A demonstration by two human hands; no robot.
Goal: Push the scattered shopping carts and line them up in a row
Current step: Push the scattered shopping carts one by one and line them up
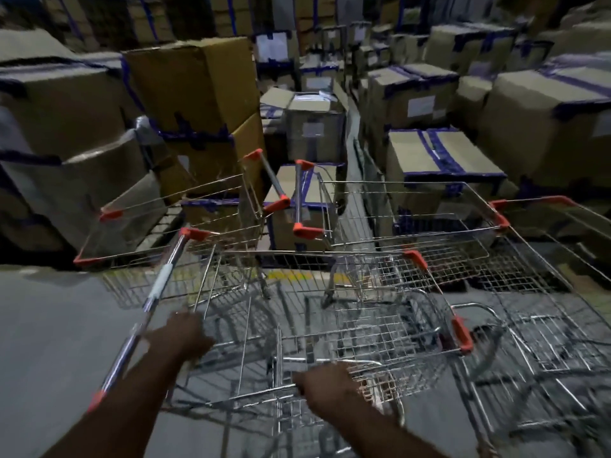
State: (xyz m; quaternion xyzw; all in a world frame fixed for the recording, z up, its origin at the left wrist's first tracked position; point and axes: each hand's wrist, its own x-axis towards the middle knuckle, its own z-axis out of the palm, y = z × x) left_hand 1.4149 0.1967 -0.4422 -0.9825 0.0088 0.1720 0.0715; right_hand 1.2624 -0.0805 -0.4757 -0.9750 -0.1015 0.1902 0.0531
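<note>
Near cart (347,332) on floor (49,325), close to other carts (479,259), boxes (198,87) behind | right hand (325,388) clamped on basket rim; left hand (183,338) at rim beside handle bar (158,285), grip unclear | we judge: stiff, light, rolls; handle bar best hold.

Both hands grip the wire rim of the near cart (380,325). The left hand (180,335) is beside its chrome handle (155,292) and the right hand (325,386) is on the near edge. Beyond it, other carts (429,219) with orange corners crowd the grey floor (49,325). Behind them are stacked cardboard boxes (195,84) bound in blue tape.
</note>
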